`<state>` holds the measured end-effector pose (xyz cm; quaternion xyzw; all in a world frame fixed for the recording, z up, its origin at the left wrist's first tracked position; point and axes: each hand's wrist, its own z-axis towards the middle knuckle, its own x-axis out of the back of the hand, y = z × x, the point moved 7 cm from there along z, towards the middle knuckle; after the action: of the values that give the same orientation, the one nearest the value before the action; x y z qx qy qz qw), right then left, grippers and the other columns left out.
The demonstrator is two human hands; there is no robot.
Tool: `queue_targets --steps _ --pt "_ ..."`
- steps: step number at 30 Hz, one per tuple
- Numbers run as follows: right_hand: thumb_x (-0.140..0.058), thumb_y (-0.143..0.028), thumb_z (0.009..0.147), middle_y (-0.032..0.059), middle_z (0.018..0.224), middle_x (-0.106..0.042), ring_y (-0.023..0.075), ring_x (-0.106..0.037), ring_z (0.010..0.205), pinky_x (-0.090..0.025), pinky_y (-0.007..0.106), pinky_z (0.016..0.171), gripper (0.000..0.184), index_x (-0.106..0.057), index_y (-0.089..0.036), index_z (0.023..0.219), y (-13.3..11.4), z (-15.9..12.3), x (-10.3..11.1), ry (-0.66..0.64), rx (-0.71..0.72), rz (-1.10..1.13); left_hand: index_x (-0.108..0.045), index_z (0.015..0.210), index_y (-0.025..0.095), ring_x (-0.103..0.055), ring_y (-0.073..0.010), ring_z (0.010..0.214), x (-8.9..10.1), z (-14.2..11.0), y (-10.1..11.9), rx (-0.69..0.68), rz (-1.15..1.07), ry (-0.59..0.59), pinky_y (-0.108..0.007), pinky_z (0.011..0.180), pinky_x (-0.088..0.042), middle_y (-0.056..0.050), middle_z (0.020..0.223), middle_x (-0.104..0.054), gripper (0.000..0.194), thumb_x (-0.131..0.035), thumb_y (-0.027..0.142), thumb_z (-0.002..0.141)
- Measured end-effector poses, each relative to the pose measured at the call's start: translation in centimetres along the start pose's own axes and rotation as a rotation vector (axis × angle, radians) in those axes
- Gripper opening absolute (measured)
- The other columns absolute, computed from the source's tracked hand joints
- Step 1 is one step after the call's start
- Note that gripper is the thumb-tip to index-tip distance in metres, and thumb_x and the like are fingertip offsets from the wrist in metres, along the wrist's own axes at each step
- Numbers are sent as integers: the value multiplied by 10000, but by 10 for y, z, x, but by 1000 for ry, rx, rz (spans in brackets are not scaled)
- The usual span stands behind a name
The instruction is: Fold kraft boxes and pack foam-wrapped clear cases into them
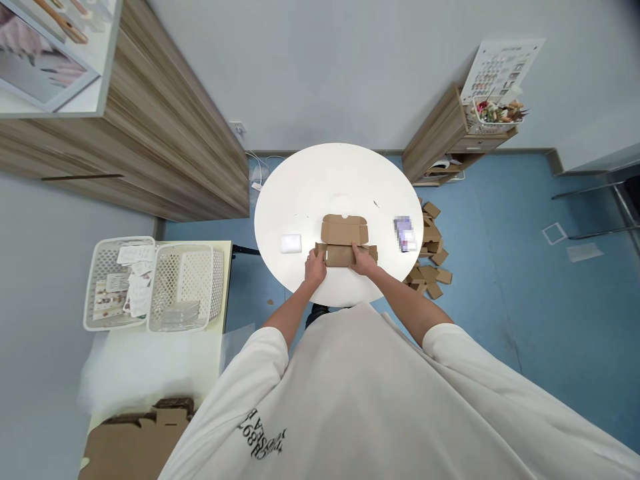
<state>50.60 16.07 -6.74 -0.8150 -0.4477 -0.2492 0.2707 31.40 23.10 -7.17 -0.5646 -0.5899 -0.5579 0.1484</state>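
Observation:
A brown cardboard box [345,232], partly folded, lies on the white oval table [300,180] in front of me. Its lid panel with a small notch is laid back, away from my body. My left hand [315,268] grips the box's near left corner, fingers at the side flap. At the near right end my right hand [364,260] holds the other side flap, thumb on top. A small white packet [291,243] rests left of the box. To the right lies a purple and white item [405,233], blurred out.
Several folded cardboard boxes [431,247] are heaped on the floor right of the table. White plastic baskets [215,287] stand on a side table at left, with flat cardboard [135,447] nearer me. Wooden cabinets [200,133] line the wall.

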Motion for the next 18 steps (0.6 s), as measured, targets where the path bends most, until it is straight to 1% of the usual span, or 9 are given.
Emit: queue_targets --steps 2,4,7,10,12,14,18 --pt "-648 -369 936 186 1389 -584 315 -566 1246 -480 348 924 1089 176 -179 1622 -1 -1 1 1 1 -4 -488 1420 230 -554 -282 1219 0 -3 6 -34 5 -5 -423 1025 -459 -150 1463 -425 543 -445 75 902" --pt "-649 -376 935 187 1395 -578 316 -562 1255 -481 351 929 1088 172 -182 1623 -2 -2 2 1 -6 -12 -412 1487 226 -546 -286 1243 0 -6 13 -70 -3 -4 -429 1026 -461 -156 1497 -413 612 -422 66 896" --pt "-640 -387 938 195 1392 -578 315 -570 1248 -482 354 933 1088 180 -174 1619 -3 -4 3 -16 -19 -25 -263 1574 202 -495 -305 1326 0 -13 23 -132 -35 2 -440 1042 -454 -177 1549 -370 692 -441 120 910" --pt "-641 -381 936 203 1372 -590 320 -575 1236 -481 356 924 1089 179 -160 1618 -4 -4 4 -22 -14 -17 -186 1603 166 -433 -328 1396 -4 -20 30 -193 -62 -23 -461 1070 -434 -203 1584 -331 745 -477 184 918" --pt "-647 -377 934 209 1383 -581 323 -567 1244 -478 358 925 1090 173 -163 1619 -4 -4 4 -18 -9 -7 -169 1611 160 -404 -333 1423 -7 -22 32 -212 -68 -48 -472 1090 -416 -209 1601 -314 757 -478 196 921" --pt "-648 -373 937 210 1401 -567 323 -559 1253 -476 360 923 1084 170 -170 1620 -4 -3 4 -14 -7 -2 -187 1609 160 -393 -335 1434 -10 -23 32 -210 -57 -73 -478 1098 -406 -210 1615 -292 738 -469 200 928" --pt "-627 -343 948 203 1389 -578 318 -564 1248 -480 358 919 1053 163 -170 1622 -2 -2 3 -4 -8 -9 -313 1567 179 -435 -341 1396 -15 -21 30 -184 10 -115 -471 1078 -418 -203 1619 -259 646 -468 217 941"
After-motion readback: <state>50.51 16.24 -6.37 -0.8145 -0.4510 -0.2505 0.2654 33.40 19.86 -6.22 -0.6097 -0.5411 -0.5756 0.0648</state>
